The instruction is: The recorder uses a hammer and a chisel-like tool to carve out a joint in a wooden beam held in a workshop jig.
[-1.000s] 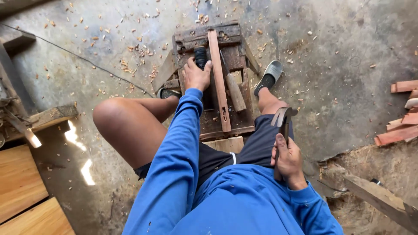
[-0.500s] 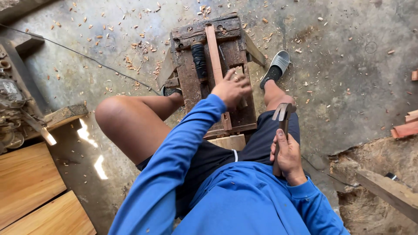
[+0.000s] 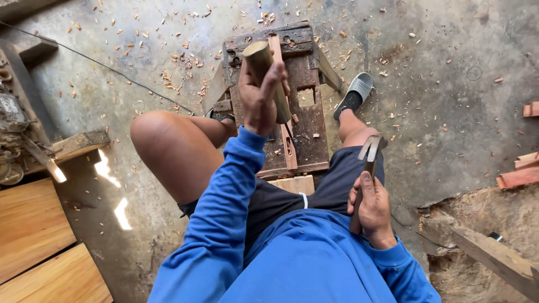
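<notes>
1. Above the near half of the wooden work stand (image 3: 306, 120), the left hand (image 3: 259, 98) is clenched round a short round wooden peg (image 3: 268, 78), lifted clear of the stand's top, its cut end tilted up and away from the person.
2. Resting on the right thigh, the right hand (image 3: 371, 209) is closed round the handle of a hammer (image 3: 366, 168), whose metal head points away from the person, just past the hem of the dark shorts (image 3: 331, 185).
3. A long narrow wooden strip (image 3: 283, 118) lies along the stand's top from the far edge to the near edge, passing behind the raised peg.
4. A square hole is cut in the stand's top toward its right edge, and small chips lie scattered on the top.
5. A pale wooden block (image 3: 292, 184) sits against the stand's near edge, between the knees.
6. A grey slipper (image 3: 355, 94) on the right foot rests on the concrete floor (image 3: 449, 84) just off the stand's right edge.
7. Wood shavings litter the floor beyond the far edge; planks (image 3: 39, 252) lie at the lower left, and reddish tiles (image 3: 519, 174) at the right.
</notes>
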